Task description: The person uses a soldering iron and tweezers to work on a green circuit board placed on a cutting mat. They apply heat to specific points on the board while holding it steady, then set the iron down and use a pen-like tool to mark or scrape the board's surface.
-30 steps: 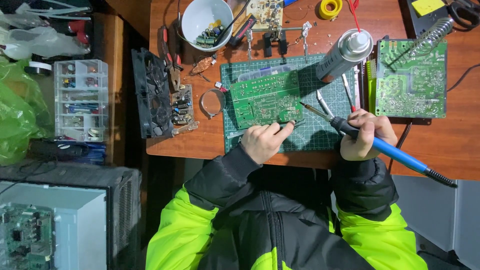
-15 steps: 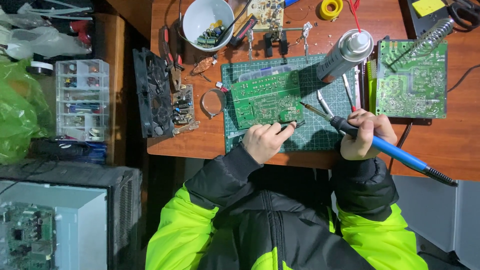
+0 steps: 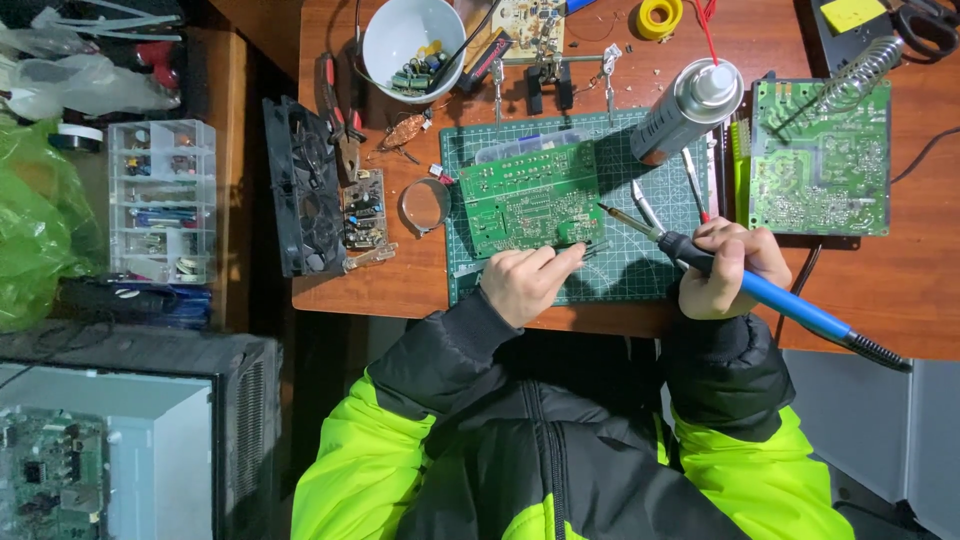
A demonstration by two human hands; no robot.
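A green circuit board [image 3: 530,198] lies on a dark green cutting mat [image 3: 640,270] on the wooden desk. My left hand [image 3: 528,280] rests at the board's near edge and pinches a thin metal tool, likely tweezers [image 3: 594,247], whose tips touch the board's near right corner. My right hand [image 3: 733,266] grips a blue-handled soldering iron [image 3: 770,295]. Its metal tip [image 3: 612,212] hovers just right of the board's right edge, apart from the tweezers.
A silver spray can [image 3: 688,110] stands on the mat's far right. A second green board [image 3: 820,160] with a coil stand lies to the right. A white bowl [image 3: 412,40] of parts, a black fan [image 3: 300,190] and a parts organizer [image 3: 160,200] sit to the left.
The iron's tip has drawn slightly closer to the board's right edge; my left hand keeps its place at the near edge.
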